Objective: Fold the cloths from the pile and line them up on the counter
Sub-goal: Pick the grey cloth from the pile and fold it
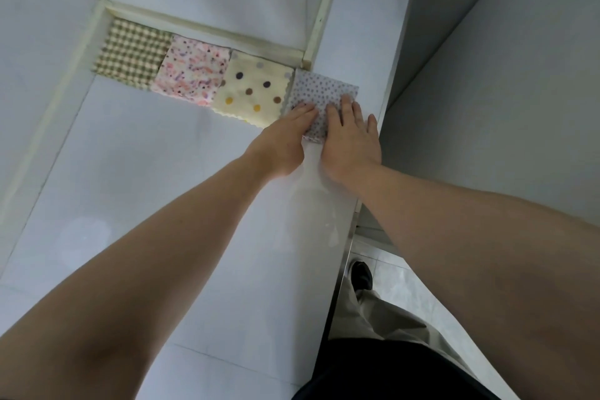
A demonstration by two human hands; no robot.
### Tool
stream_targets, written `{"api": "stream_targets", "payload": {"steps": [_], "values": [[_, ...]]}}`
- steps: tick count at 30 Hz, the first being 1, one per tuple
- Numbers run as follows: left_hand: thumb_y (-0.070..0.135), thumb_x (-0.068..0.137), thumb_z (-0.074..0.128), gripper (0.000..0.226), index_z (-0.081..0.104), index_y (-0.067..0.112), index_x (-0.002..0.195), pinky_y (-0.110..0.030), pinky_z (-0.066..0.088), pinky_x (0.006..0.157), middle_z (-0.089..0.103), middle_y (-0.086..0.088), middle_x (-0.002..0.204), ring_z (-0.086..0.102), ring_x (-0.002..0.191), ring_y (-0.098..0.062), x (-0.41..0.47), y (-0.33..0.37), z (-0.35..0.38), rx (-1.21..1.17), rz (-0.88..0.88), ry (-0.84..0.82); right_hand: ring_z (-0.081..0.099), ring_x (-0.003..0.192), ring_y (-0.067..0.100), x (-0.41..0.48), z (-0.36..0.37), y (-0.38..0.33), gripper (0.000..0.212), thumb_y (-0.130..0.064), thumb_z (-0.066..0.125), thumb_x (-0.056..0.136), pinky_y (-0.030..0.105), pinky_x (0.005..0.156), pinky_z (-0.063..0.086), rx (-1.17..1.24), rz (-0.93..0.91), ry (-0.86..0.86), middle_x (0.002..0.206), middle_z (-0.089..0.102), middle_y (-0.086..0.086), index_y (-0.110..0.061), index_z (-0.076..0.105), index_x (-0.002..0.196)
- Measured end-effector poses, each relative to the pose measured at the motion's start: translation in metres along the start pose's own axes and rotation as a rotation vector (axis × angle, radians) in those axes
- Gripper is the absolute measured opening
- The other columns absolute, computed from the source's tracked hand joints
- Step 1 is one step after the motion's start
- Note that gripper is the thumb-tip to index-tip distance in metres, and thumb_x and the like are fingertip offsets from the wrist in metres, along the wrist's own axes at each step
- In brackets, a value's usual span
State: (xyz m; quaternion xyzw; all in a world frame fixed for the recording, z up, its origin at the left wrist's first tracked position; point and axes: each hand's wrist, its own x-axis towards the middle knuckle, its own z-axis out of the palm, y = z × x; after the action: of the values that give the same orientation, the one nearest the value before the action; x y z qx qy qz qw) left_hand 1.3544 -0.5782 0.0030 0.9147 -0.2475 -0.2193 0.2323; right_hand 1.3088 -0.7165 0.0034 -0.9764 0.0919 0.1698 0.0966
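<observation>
1. Left hand (285,135), right hand (352,136): fingers straight, pressing down, gripping nothing.
2. Lilac dotted cloth (324,91): folded, flat beneath both hands, on surface (162,188).
3. Handling: likely light, limp, slides easily; pinch edges.

I get dim, flat, cool light, a faint sheen on the glossy white counter (311,204), and wide-angle bowing toward the edges.
</observation>
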Motion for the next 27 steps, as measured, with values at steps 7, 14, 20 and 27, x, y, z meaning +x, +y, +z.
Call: {"api": "stream_targets", "payload": {"steps": [7,14,20,27], "values": [[-0.01,0.093,0.037,0.055,0.052,0.009,0.142,-0.028,0.03,0.118,0.051,-0.01,0.147,0.045,0.138,-0.021,-0.039,0.011,-0.007,-0.192,-0.068,0.284,0.021,0.149,0.023,-0.034,0.002,0.001,0.058,-0.007,0.038,0.096,0.047,0.123,0.01,0.253,0.077,0.201,0.161,0.025,0.007,-0.014,0.028,0.152],[-0.008,0.093,0.042,0.044,0.066,0.009,0.126,-0.026,0.048,0.101,0.07,-0.003,0.113,0.066,0.104,-0.014,-0.132,0.038,0.024,-0.379,-0.281,0.488,0.048,0.126,0.024,-0.099,0.008,-0.009,0.033,-0.016,0.038,0.103,0.039,0.102,0.036,0.452,-0.001,0.276,0.137,0.054,0.004,-0.013,0.054,0.133],[0.001,0.094,0.046,0.039,0.067,0.019,0.122,-0.022,0.049,0.095,0.07,0.012,0.098,0.065,0.098,-0.005,-0.22,0.08,0.035,-0.509,-0.473,0.664,0.054,0.109,0.013,-0.165,-0.006,-0.021,0.027,-0.02,0.041,0.103,0.028,0.094,0.043,0.738,0.043,0.234,0.123,0.058,-0.001,-0.015,0.058,0.124],[0.01,0.097,0.048,0.032,0.067,0.021,0.12,-0.012,0.051,0.077,0.071,0.013,0.093,0.068,0.09,-0.003,-0.343,0.155,0.056,-0.626,-0.61,0.908,0.054,0.088,0.01,-0.286,-0.011,-0.03,0.022,-0.023,0.042,0.104,0.023,0.076,0.038,1.076,0.06,0.126,0.103,0.058,-0.007,-0.016,0.057,0.118]]}}
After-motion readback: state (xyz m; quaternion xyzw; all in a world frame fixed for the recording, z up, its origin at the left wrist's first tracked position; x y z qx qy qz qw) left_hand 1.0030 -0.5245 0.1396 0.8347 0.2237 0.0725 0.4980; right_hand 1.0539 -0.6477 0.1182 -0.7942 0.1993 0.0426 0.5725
